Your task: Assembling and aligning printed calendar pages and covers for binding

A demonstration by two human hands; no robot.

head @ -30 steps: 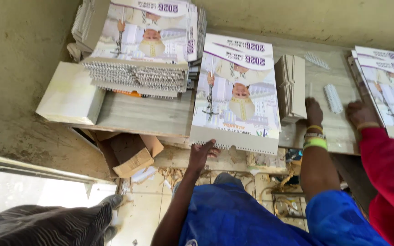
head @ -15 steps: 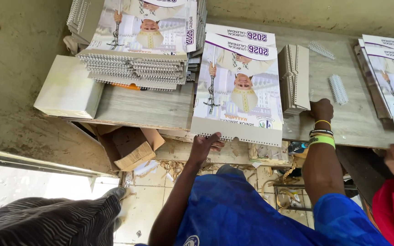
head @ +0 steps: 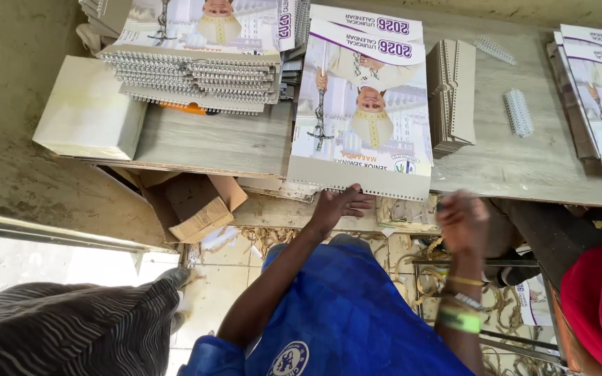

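Touched the punched near edge of the calendar stack with the left hand, fingers loosely spread against the edge and closed round nothing. Hung just off the bench with the right hand, blurred; could not tell whether its fingers were wide or curled, though nothing showed in them. Lay at the bench's near rim, that stack, its punched strip slightly overhanging, between the heap of wire-bound calendars and the grey card pile.

Probably called for squaring the sheets well: fingertips pressed evenly along the punched strip, so that the holes lined up through every sheet. Wanted a second hand flat on top, to stop the glossy covers sliding. Needed care at the overhang, with the open cardboard box directly below. Also needed room kept from the white binding combs lying loose beyond the card pile.
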